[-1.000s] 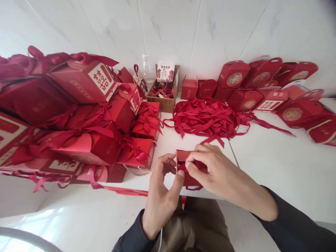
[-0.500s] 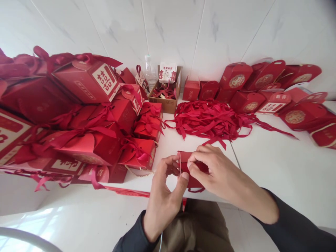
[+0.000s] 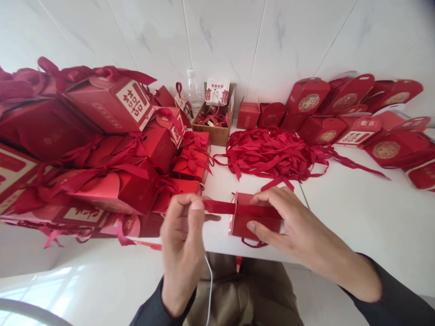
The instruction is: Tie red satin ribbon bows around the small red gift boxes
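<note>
Between thumb and forefinger, my left hand pinches the end of a dark red ribbon. The ribbon runs taut to the right and lies across a small red gift box near the table's front edge. Across that box lies my right hand, thumb on the near side and fingers on the far side, gripping it. A thin red loop sticks out at the box's front. The right end of the ribbon is hidden under my right hand.
Finished-looking red boxes with bows are piled at the left. A heap of loose red ribbons lies behind the box. Farther back stand a cardboard box and a plastic bottle. Several red boxes line the right back.
My left hand has moved left, away from the box, drawing the ribbon out straight. My right hand has shifted slightly right and spread over the box.
</note>
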The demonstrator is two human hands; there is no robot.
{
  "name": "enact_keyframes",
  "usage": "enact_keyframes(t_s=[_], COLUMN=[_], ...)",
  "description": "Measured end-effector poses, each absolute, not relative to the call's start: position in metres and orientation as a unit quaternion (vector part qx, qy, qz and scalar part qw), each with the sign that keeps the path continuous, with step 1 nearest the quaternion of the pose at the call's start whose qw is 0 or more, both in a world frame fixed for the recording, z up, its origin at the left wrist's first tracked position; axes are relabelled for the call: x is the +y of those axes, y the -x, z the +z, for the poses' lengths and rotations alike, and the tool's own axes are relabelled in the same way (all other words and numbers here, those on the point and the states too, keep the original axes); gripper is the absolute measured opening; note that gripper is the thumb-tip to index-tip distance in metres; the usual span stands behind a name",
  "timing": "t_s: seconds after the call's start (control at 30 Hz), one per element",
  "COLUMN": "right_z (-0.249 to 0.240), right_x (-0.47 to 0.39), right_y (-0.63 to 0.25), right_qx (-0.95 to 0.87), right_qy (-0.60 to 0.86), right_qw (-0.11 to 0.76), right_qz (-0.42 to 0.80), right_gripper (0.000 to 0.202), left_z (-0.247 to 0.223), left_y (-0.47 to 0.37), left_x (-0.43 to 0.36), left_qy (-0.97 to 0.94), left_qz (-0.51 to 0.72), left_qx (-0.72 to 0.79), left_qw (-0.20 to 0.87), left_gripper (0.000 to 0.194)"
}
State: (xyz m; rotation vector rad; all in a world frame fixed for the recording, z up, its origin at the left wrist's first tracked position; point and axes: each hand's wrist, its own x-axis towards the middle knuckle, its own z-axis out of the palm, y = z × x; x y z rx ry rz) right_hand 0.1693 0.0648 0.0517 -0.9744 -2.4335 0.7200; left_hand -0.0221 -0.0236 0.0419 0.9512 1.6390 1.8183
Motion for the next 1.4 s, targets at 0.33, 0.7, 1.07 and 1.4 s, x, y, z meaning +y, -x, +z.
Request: enact_keyframes(t_s=[0.33, 0.7, 1.07, 1.4], right_z=[0.033, 0.019, 0.018, 0.018], right_x=[0.059, 0.055, 0.048, 0.037], right_y=[-0.218, -0.224, -0.221, -0.215], right_qx=[-0.712, -0.751, -0.691, -0.627], right_qy=[0.539, 0.492, 0.523, 0.538], right_qw=[0.276, 0.213, 0.242, 0.361], right_qz=[0.356, 0.386, 0.437, 0.432], right_gripper=[0.036, 0.019, 0.024, 0.032], left_z=[0.051, -0.004, -0.005, 0.007], left_y=[0.022, -0.001, -0.009, -0.009], left_x=[-0.030, -0.027, -0.001, -0.003], left_qy=[-0.263, -0.510, -0.586, -0.686], left_qz=[0.730, 0.461, 0.457, 0.369], left_qx=[0.585, 0.668, 0.641, 0.619], left_qw=[0.236, 0.285, 0.191, 0.102], left_gripper=[0.008, 0.062, 0.059, 0.037])
